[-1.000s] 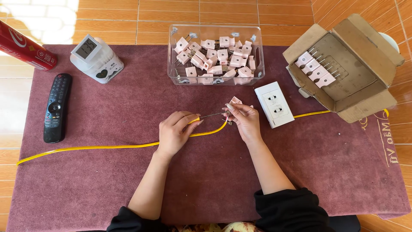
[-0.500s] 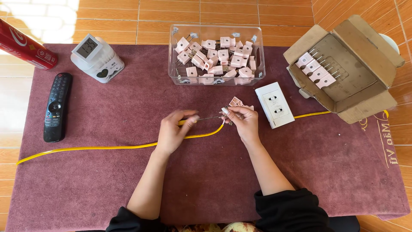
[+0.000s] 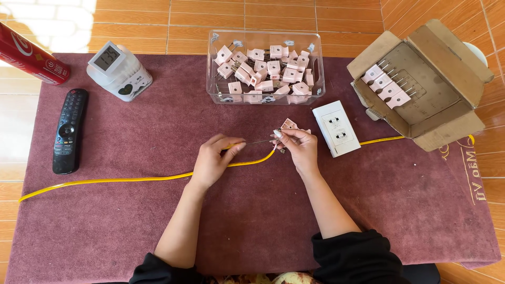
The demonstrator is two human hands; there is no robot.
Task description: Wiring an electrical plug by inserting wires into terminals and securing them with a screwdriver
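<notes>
My left hand [image 3: 213,159] pinches the yellow cable [image 3: 121,180] near its stripped end, where thin bare wire sticks out toward the right. My right hand [image 3: 298,149] holds a small pink plug [image 3: 288,125] at its fingertips, right at the wire's tip. The yellow cable runs from the mat's left edge, under both hands, and on to the right behind a white wall socket [image 3: 336,129], which lies flat just right of my right hand.
A clear plastic bin [image 3: 315,68] of several pink plugs stands at the back centre. An open cardboard box [image 3: 436,79] with finished plugs sits at the right. On the left of the maroon mat [image 3: 131,226] lie a black remote [image 3: 68,131], a white digital clock [image 3: 118,71] and a red can [image 3: 31,55].
My left hand has slid slightly left along the cable, showing more bare wire between the hands. My right hand keeps the plug in nearly the same place.
</notes>
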